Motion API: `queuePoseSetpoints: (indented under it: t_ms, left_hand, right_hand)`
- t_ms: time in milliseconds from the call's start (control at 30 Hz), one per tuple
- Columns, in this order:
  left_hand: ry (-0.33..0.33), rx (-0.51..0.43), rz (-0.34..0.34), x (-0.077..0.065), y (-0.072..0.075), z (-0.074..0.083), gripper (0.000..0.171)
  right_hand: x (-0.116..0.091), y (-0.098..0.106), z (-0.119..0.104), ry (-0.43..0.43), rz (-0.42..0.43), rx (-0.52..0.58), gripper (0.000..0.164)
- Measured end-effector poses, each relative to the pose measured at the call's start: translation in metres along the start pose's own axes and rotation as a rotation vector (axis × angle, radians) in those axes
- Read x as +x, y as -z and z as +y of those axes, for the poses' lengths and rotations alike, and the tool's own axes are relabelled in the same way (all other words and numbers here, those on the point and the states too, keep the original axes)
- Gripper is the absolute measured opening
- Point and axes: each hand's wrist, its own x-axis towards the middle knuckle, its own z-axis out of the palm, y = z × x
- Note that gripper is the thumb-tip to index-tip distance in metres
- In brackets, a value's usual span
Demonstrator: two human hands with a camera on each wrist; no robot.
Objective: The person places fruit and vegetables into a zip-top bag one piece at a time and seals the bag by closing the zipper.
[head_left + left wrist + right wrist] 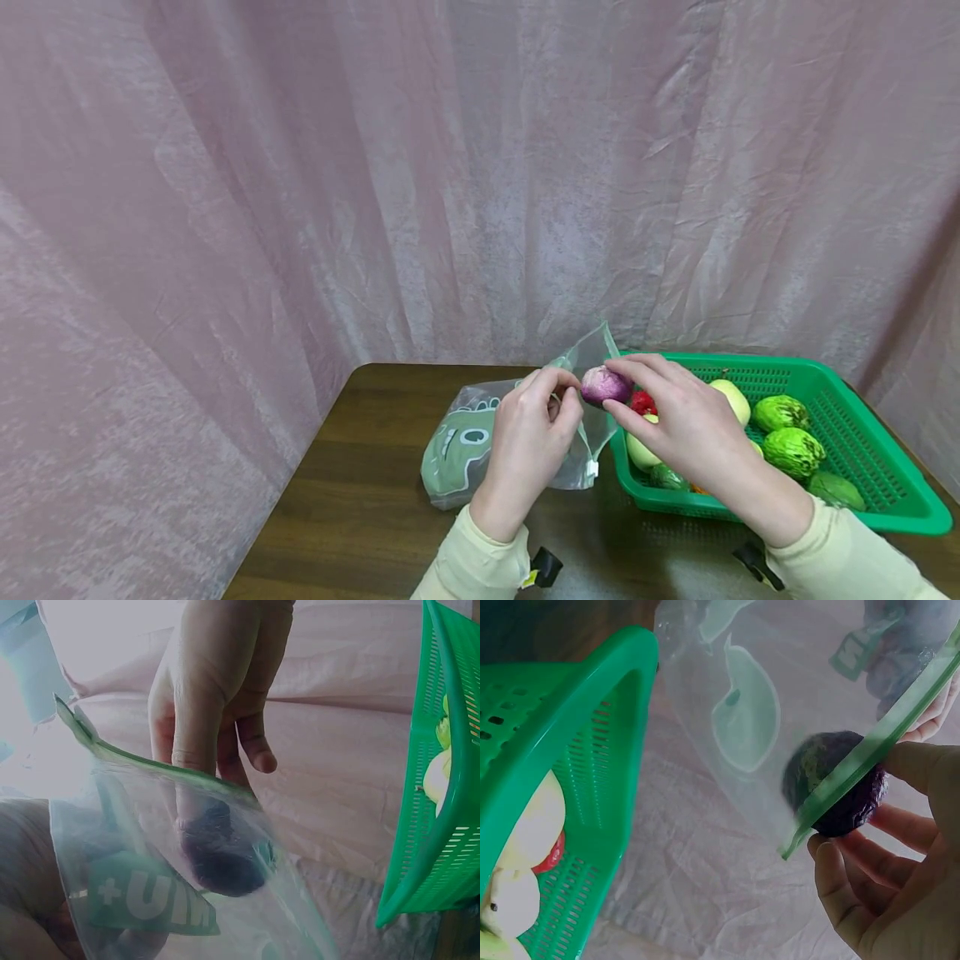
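Onion (606,387) at mouth of bag (461,458), two o'clock from its printed face | right hand (678,417) pinches onion | left hand (527,437) grips bag edge | basket (903,520) at three o'clock | best: mouth wide, onion past zip (847,778) before fingers loosen

The left sleeve (480,560), at six o'clock, is pale yellow-green; a black fitting (549,567) with a yellow mark (530,578) sits beside it. The right sleeve (847,550), at four o'clock, matches; a second black fitting (756,563) adjoins.
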Motion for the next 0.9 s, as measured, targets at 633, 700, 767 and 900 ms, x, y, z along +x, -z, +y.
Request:
queuePoseSetpoints:
  t_ms: [633,700,767,900]
  left_hand:
    - [0.016,0.012,0.038,-0.001,-0.004,-0.004,0.012]
    - [0.014,0.009,0.043,0.0,-0.004,-0.005,0.012]
    - [0.012,0.01,0.044,0.001,-0.003,-0.005,0.012]
    - [0.012,0.009,0.04,0.001,-0.002,-0.006,0.011]
  right_hand:
    - [-0.02,0.012,0.016,-0.097,-0.011,-0.05,0.041]
    - [-0.025,0.013,0.022,-0.121,-0.028,-0.065,0.042]
    - [-0.03,0.015,0.028,-0.143,-0.052,-0.081,0.043]
    - [-0.041,0.016,0.039,-0.171,-0.095,-0.119,0.042]
